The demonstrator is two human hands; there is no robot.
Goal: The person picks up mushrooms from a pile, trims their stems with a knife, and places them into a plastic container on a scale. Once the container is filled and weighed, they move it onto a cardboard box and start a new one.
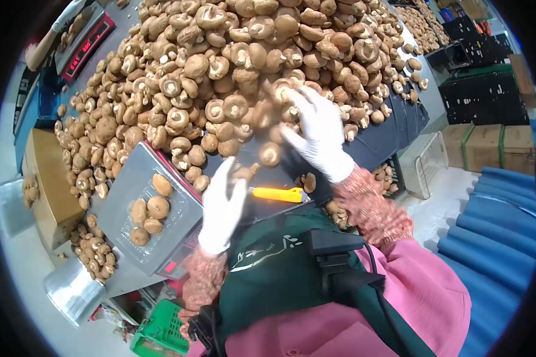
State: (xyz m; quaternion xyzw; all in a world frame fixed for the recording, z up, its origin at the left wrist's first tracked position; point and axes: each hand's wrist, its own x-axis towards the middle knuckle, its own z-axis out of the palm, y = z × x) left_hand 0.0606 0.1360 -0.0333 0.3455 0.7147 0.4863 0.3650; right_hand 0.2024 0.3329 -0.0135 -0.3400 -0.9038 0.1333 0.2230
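Mushrooms [232, 71] under right hand [318, 134]; scale [122, 199] digits unreadable.

hands [321, 134]: white-gloved | sleeves [372, 205]: reddish patterned | top [423, 285]: pink | apron [268, 279]: dark green, white print | strap [339, 268]: black

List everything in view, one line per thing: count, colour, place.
mushrooms: large heap, brown, across the table
table: one, dark, centre
tray: one, clear, on the near scale, holds five mushrooms
near scale: one, grey, left of centre
cutter: one, orange, on the table between the hands
far scale: one, red digits, top left
cardboard boxes: several, brown, on the floor at right
crates: several, black, upper right
basket: one, green, bottom left
co-worker's hand: one, white glove, top left
left hand: white glove, fingers open, beside the tray
right hand: white glove, fingers spread on the heap
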